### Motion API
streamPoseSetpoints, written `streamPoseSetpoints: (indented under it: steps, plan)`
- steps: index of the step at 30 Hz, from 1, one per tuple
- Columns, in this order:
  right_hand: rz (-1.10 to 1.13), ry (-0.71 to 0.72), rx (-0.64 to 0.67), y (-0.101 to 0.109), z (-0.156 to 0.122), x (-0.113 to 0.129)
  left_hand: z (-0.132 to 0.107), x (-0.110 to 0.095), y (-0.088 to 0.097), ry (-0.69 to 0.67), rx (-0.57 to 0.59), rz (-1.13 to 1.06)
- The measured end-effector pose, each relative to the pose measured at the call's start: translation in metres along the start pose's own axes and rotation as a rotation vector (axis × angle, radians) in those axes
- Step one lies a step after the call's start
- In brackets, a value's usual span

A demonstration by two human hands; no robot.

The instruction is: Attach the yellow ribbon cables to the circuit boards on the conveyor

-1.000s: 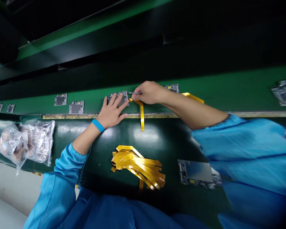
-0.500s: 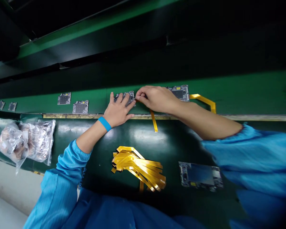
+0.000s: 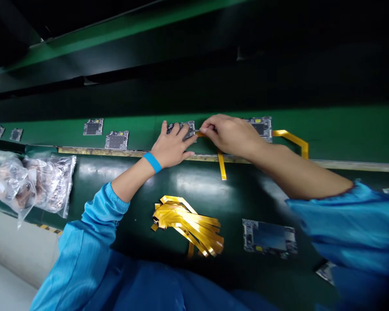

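Followed board [image 3: 191,125] toward three o'clock, work unbroken, left hand [image 3: 170,147] spread atop, right hand [image 3: 230,134] pinching probably a tool [image 3: 197,130] by ribbon [image 3: 222,166].

My sleeves [image 3: 84,242] are bright blue, my wristband [image 3: 153,162] blue too, the ribbon cables [image 3: 188,224] shiny gold, the circuit boards [image 3: 93,127] grey, some yellow-patched, the belt [image 3: 346,134] green, the tape [image 3: 48,229] striped black-and-yellow.
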State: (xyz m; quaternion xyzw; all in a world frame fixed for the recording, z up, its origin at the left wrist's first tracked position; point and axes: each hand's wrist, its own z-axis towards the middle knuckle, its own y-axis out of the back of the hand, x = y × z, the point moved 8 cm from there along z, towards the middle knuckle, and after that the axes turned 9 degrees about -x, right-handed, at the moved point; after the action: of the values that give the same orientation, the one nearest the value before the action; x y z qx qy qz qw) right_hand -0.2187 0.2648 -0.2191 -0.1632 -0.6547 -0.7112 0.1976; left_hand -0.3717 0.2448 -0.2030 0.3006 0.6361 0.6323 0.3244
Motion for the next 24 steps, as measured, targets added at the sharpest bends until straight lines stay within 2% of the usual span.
streamPoseSetpoints:
  steps: [3,5,8,11,13,15,18,24]
  plan:
    - [0.057,0.065,-0.061,0.013,-0.023,0.018,-0.007,0.008,0.003,0.029,-0.041,-0.065]
    - [0.154,0.137,0.008,0.010,-0.045,0.040,-0.018,0.019,0.010,0.069,-0.093,-0.099]
    - [0.306,0.265,0.270,-0.013,-0.084,0.084,-0.039,0.041,0.023,0.136,-0.149,-0.140]
    - [0.301,0.376,0.499,-0.034,-0.115,0.123,-0.061,0.068,0.036,0.228,-0.183,-0.170]
    - [0.266,0.430,0.589,-0.043,-0.125,0.139,-0.075,0.087,0.042,0.295,-0.213,-0.184]
    - [0.229,0.458,0.634,-0.048,-0.128,0.147,-0.087,0.104,0.045,0.352,-0.251,-0.201]
    - [0.172,0.453,0.650,-0.051,-0.125,0.146,-0.101,0.123,0.044,0.407,-0.318,-0.238]
    - [0.245,0.409,0.670,-0.047,-0.122,0.135,-0.112,0.135,0.038,0.427,-0.386,-0.348]
